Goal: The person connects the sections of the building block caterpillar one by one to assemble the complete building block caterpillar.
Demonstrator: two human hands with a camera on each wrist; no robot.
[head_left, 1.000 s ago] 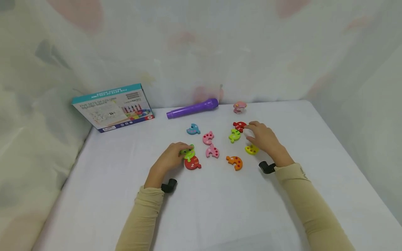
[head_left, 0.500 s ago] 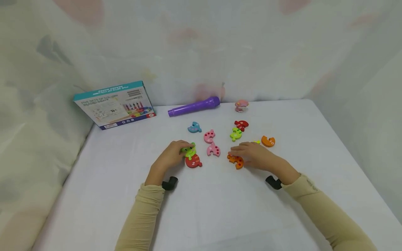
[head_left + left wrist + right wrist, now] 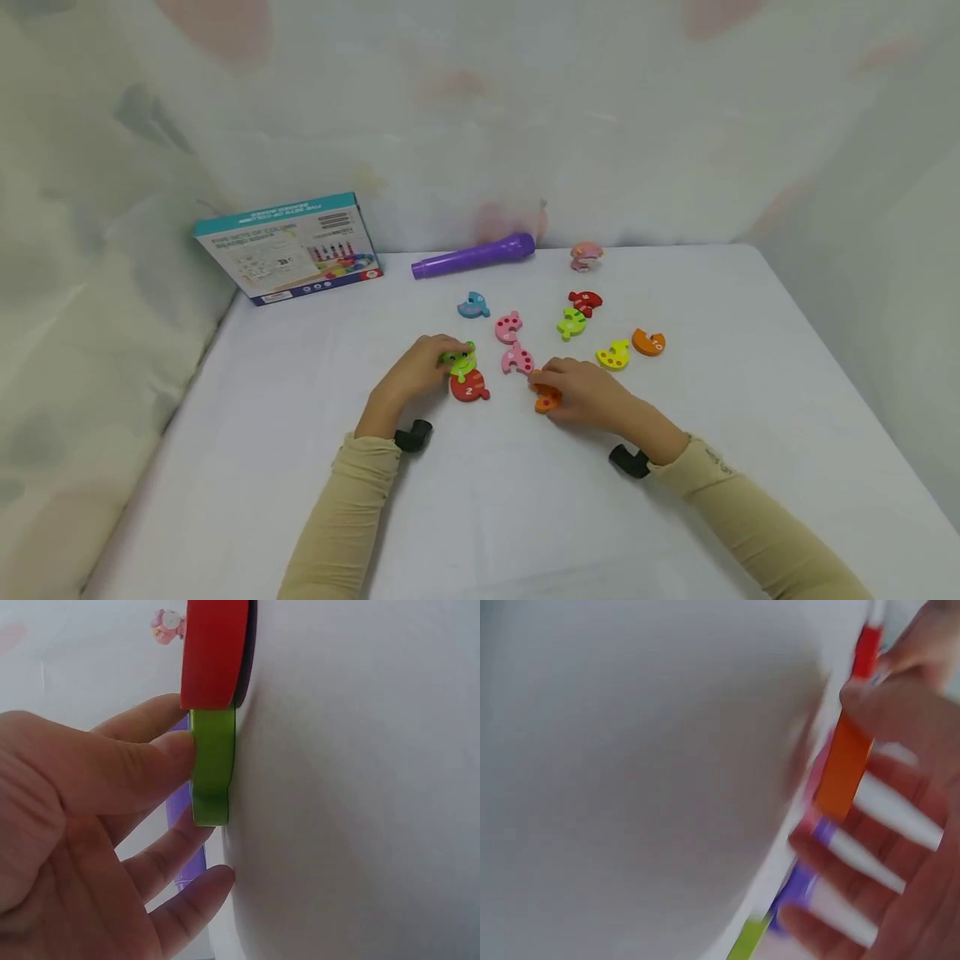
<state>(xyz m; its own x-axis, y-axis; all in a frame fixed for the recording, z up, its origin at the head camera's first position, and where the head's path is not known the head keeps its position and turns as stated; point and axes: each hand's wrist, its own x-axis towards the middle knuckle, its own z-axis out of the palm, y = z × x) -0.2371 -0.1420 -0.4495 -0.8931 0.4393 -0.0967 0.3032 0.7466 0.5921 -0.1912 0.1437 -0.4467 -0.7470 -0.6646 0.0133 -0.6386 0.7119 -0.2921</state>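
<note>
Orange puzzle piece (image 3: 547, 403) is in the R hand (image 3: 588, 393), pinched b/w thumb and fingers, at approx 3 o'clock from the red piece (image 3: 469, 387). Can't tell if it's fully off the white surface (image 3: 480, 508); R wrist view's blurry. L hand (image 3: 417, 367) pinches the green face piece (image 3: 463, 362), its outer fingers spread; green touches red at red's 12 o'clock.

Risks, imo: the nearer pink piece (image 3: 517, 359) lies just beside the R fingertips, 11 o'clock from orange, so a low sweep could nudge it. Neither hand seems to grip red itself, so a shove from its 3 o'clock side could twist it or loosen it from green. Red's knob points to abt 4 o'clock; if orange bumps it skewed, edges prob. jam. R fingers cover part of orange, so its angle's easy to misjudge. Yellow piece (image 3: 614, 356), 1 o'clock from the R hand, could get knocked on a wide swing.
</note>
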